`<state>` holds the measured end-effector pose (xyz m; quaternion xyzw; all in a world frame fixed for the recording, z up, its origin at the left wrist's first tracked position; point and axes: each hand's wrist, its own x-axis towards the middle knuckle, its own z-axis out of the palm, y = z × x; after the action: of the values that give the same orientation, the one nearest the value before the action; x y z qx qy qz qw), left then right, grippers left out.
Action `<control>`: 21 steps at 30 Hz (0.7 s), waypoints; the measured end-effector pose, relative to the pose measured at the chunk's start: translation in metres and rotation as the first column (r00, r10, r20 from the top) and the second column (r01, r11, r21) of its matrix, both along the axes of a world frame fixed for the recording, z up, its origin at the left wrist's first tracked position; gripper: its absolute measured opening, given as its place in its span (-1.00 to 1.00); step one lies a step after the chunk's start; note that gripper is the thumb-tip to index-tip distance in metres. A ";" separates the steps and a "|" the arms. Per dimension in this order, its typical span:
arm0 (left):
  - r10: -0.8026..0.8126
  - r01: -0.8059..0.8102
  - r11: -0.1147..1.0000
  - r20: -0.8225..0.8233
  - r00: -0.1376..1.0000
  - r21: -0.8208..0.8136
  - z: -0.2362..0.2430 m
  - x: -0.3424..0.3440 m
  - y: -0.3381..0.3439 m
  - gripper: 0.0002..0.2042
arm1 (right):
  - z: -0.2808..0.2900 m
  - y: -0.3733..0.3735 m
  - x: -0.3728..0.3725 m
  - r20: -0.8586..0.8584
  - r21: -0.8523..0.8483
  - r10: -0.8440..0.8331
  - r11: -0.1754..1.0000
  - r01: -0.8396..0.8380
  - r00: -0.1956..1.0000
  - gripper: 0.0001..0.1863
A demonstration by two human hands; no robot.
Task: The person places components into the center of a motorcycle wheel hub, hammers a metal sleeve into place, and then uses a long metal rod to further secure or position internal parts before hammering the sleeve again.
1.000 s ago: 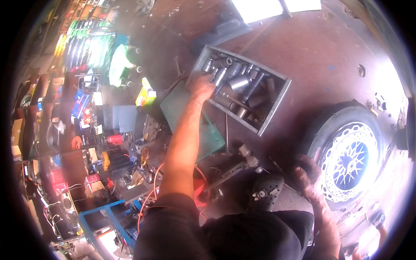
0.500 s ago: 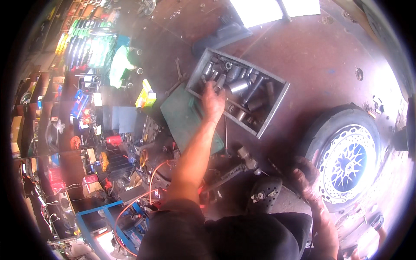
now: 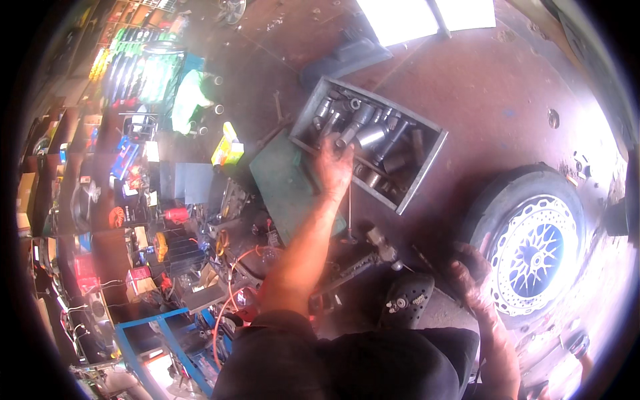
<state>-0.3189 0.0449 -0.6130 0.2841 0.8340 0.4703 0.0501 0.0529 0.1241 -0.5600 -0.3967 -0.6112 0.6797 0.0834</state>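
My left hand reaches over the near-left side of a grey metal box. Its fingers close round the near end of a long silver socket; the fingertips are partly hidden. Other sockets of several sizes lie loose about it, among them a wide shiny socket and a long dark extension bar. My right hand is held low, left of a wheel, its fingers curled. A thin dark rod shows beside it, but what the hand grips is too dark to tell.
A green lid-like panel lies left of the box. A hammer-like tool lies near my shoe. An orange hose, a blue metal frame and crowded tools and parts fill the left. A dark pad lies beyond the box.
My left hand has shifted slightly right and nearer within the box, and the long socket at its fingers now lies at another angle. My right hand stays in place.
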 end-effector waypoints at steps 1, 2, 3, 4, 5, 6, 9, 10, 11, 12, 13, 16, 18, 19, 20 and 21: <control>0.041 -0.043 0.998 -0.045 0.998 -0.048 0.011 0.013 0.004 -0.66 | -0.002 0.001 0.000 -0.001 0.001 0.002 1.000 -0.002 1.000 -0.58; 0.082 -0.091 0.992 -0.094 0.992 -0.093 0.020 0.023 0.007 -0.66 | -0.002 0.001 0.000 0.003 0.039 0.022 0.999 -0.022 1.000 -0.58; 0.093 -0.096 0.992 -0.041 0.995 -0.079 0.025 0.029 0.009 -0.66 | -0.002 0.001 -0.001 0.010 0.077 0.042 0.996 -0.043 0.999 -0.57; 0.098 -0.101 0.992 -0.042 0.994 -0.078 0.031 0.036 0.012 -0.66 | -0.001 0.001 -0.002 0.008 0.079 0.047 0.996 -0.048 0.999 -0.57; 0.039 -0.039 0.996 0.000 0.999 -0.082 0.043 0.046 0.018 -0.68 | 0.002 0.000 -0.001 0.003 0.037 0.021 0.999 -0.021 1.000 -0.57; -0.016 0.019 0.996 0.036 0.999 -0.085 0.052 0.050 0.020 -0.69 | 0.003 -0.002 -0.002 -0.005 -0.006 -0.001 1.000 0.001 1.000 -0.57; -0.176 0.221 0.920 0.160 0.971 -0.325 0.072 0.050 0.028 -0.64 | -0.003 -0.002 0.002 0.018 0.024 0.021 0.999 -0.021 1.000 -0.58; -0.212 0.332 0.818 0.289 0.933 -0.471 0.078 0.049 0.033 -0.62 | -0.005 -0.001 0.003 0.022 0.025 0.017 1.000 -0.017 1.000 -0.58; -0.179 0.345 0.839 0.386 0.905 -0.421 0.069 0.040 0.031 -0.59 | -0.006 0.000 0.004 0.018 0.074 0.024 0.997 -0.025 1.000 -0.58; -0.176 0.283 0.923 0.367 0.913 -0.260 0.051 0.024 0.019 -0.62 | -0.005 0.000 0.004 0.005 0.119 0.037 0.992 -0.038 0.999 -0.59; -0.161 0.209 0.949 0.210 0.964 -0.235 0.036 0.006 0.015 -0.64 | -0.003 0.000 0.004 0.012 0.119 0.031 0.992 -0.032 0.999 -0.59; -0.102 0.097 0.856 0.019 0.995 -0.508 0.012 -0.075 -0.008 -0.66 | 0.005 0.000 -0.002 0.051 0.059 0.070 0.996 -0.073 0.996 -0.60; -0.238 0.263 0.626 0.142 0.961 -0.734 0.038 -0.070 0.016 -0.65 | 0.004 0.001 0.000 0.032 0.063 0.034 0.997 -0.036 0.999 -0.62; -0.319 0.380 0.315 0.280 0.905 -0.870 0.049 -0.067 0.026 -0.64 | 0.003 0.001 -0.001 0.042 0.057 0.029 0.998 -0.031 0.999 -0.62; -0.320 0.385 0.311 0.285 0.903 -0.869 0.052 -0.068 0.033 -0.64 | 0.005 0.002 -0.001 0.042 0.048 0.036 0.998 -0.038 0.998 -0.62; -0.365 0.374 0.168 0.295 0.883 -0.912 0.054 -0.070 0.039 -0.61 | 0.006 0.003 -0.001 0.040 0.039 0.043 0.998 -0.045 0.998 -0.62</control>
<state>-0.3890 0.0837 -0.5594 0.3869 0.8498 -0.1504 0.3249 0.0515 0.1270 -0.5541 -0.3948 -0.6347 0.6612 0.0643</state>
